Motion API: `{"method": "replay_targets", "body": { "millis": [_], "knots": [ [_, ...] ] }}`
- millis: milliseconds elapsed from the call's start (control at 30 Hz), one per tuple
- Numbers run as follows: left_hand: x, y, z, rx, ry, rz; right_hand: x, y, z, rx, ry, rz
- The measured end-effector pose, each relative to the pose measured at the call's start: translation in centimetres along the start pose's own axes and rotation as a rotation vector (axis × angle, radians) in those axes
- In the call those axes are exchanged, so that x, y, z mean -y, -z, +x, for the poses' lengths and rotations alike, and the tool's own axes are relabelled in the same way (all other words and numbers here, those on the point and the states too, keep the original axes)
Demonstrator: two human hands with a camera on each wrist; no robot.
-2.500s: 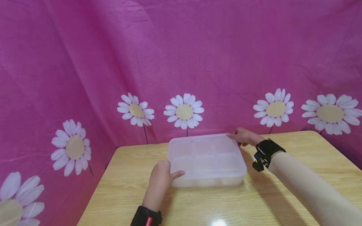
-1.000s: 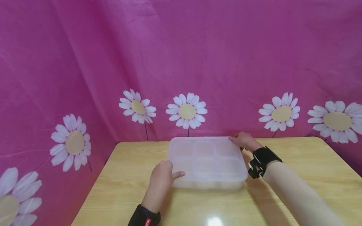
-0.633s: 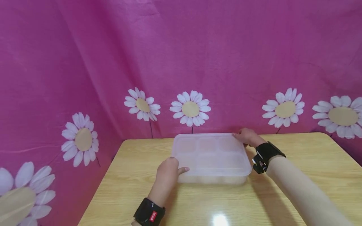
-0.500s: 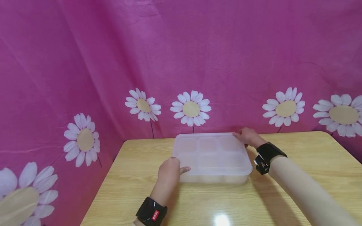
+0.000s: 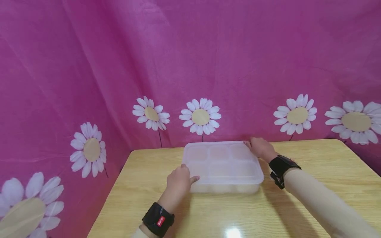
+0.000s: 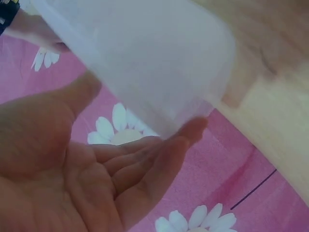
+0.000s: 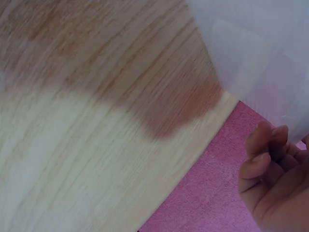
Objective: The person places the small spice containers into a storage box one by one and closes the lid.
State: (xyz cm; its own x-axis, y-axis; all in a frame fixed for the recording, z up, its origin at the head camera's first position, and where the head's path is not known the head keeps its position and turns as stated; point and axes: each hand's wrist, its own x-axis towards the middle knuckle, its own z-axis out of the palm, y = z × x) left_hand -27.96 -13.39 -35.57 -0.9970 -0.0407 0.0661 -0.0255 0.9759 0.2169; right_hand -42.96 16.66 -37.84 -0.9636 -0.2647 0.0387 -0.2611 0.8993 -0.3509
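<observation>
A translucent white plastic storage box (image 5: 220, 168) with a lid sits on the wooden table; six cup-like sections show faintly through it. My left hand (image 5: 179, 180) grips its near left side, thumb lying on the lid rim. In the left wrist view, the fingers of the left hand (image 6: 120, 179) reach under the box (image 6: 145, 58). At the far right corner, my right hand (image 5: 259, 147) pinches the lid's edge. The right wrist view has the curled fingers of the right hand (image 7: 275, 179) just below the corner of the box (image 7: 260, 53); its thumb is mostly cut off there.
The light wooden table (image 5: 143, 185) ends just behind the box. A magenta cloth (image 5: 226, 66) printed with white daisies hangs along the back and left side. Both wrists carry black straps, the left strap (image 5: 158, 219) with a red label.
The right hand has shifted slightly at the far right corner, its fingers now higher over the lid edge. The box and left hand stay nearly in place; the view has drifted a little.
</observation>
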Motion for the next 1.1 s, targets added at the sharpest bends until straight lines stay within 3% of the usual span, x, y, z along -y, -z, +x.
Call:
{"method": "replay_targets", "body": {
  "millis": [167, 300, 433, 567, 767, 1100],
  "knots": [
    [1.2, 0.6, 3.2, 0.036, -0.062, -0.051, 0.0, -0.1, -0.2, -0.068, 0.0, -0.013],
    [2.4, 0.6, 6.5, 0.035, -0.113, -0.172, 0.0, -0.7, -0.3, -0.107, -0.014, 0.004],
    [3.2, 0.1, 8.9, 0.031, -0.119, -0.26, 0.1, -1.5, -0.4, -0.132, -0.031, 0.028],
    [3.4, -0.4, 10.6, -0.022, -0.111, -0.307, -0.1, -1.8, -0.6, -0.155, -0.039, 0.034],
    [3.8, -1.6, 12.0, -0.095, -0.09, -0.389, 0.0, -2.3, -0.7, -0.172, -0.052, 0.04],
    [3.1, -1.7, 13.5, -0.082, 0.038, -0.377, -0.6, -2.3, -0.4, -0.202, -0.03, 0.035]
  ]
}}
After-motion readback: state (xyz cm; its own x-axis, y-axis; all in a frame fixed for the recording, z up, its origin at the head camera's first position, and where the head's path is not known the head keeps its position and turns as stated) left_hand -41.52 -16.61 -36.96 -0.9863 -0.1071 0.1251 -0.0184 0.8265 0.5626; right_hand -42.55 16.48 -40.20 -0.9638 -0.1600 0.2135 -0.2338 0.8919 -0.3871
